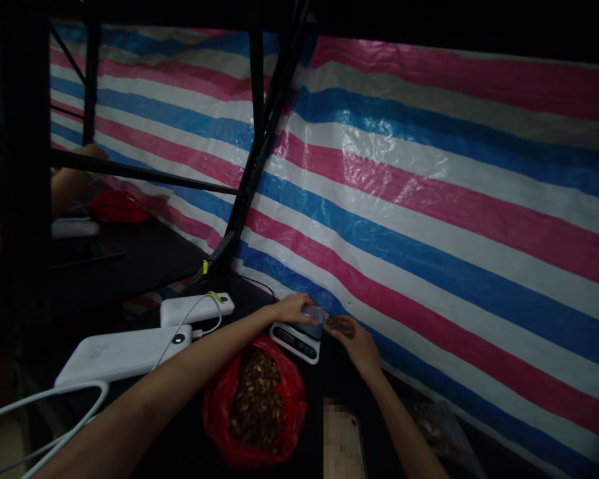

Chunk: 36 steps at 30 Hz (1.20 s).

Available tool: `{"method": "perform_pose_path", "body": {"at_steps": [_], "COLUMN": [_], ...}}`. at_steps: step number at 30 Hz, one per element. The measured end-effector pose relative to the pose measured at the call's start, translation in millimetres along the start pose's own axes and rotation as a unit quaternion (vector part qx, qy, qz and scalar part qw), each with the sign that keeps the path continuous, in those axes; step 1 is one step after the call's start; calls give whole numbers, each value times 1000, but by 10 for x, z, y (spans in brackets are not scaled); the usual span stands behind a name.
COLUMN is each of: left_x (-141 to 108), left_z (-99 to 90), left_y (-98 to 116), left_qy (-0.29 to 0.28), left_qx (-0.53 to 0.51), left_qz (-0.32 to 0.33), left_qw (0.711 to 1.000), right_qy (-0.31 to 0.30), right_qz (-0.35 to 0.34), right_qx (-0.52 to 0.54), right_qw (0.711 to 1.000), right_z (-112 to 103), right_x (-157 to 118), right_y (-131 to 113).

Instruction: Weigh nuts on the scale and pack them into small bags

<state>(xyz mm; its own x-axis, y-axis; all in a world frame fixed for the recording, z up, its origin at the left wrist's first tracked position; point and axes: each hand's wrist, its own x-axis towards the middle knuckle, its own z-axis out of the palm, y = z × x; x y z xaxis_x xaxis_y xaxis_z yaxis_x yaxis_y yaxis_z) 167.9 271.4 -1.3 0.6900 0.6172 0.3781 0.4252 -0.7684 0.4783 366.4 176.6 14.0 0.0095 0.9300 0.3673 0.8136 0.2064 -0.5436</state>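
Note:
My left hand has its fingers closed around a clear plastic container at the back of a white kitchen scale. Just to the right, my right hand pinches a small clear plastic bag with something brown in it; its mouth is near the container, and I cannot tell whether they touch. In front of the scale stands an open red plastic bag full of brown and tan seed-like pieces. The scale's display is too dark to read.
Two white power banks with white cables lie on the left. A phone with a blurred screen is in front. Another clear bag lies at right. Black frame bars and a striped sheet stand behind; another person's arm shows far left.

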Motion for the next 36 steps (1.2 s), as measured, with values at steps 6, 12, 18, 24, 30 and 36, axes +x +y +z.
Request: {"method": "perform_pose_path", "body": {"at_steps": [6, 12, 18, 24, 30, 36], "left_x": [-8, -38, -32, -50, 25, 117], "left_z": [49, 34, 25, 17, -25, 11], "left_y": [-11, 40, 66, 32, -34, -169], "left_qy": [20, 15, 13, 12, 39, 39], "left_qx": [-134, -207, -283, -414, -355, -100], "left_qz": [-14, -16, -19, -7, -35, -29], "left_qw": [991, 978, 959, 910, 933, 994], "right_qy": [-14, -35, -33, 2, 77, 9], "right_qz": [-89, -156, -216, -298, -299, -286], "right_qx": [-258, -412, -495, -529, -525, -434], "right_qw": [962, 897, 841, 795, 793, 854], "right_z": [-150, -232, -241, -236, -336, -334], "right_x": [1, 22, 73, 65, -31, -313], "right_y": [-450, -762, -873, -927, -896, -930]}}
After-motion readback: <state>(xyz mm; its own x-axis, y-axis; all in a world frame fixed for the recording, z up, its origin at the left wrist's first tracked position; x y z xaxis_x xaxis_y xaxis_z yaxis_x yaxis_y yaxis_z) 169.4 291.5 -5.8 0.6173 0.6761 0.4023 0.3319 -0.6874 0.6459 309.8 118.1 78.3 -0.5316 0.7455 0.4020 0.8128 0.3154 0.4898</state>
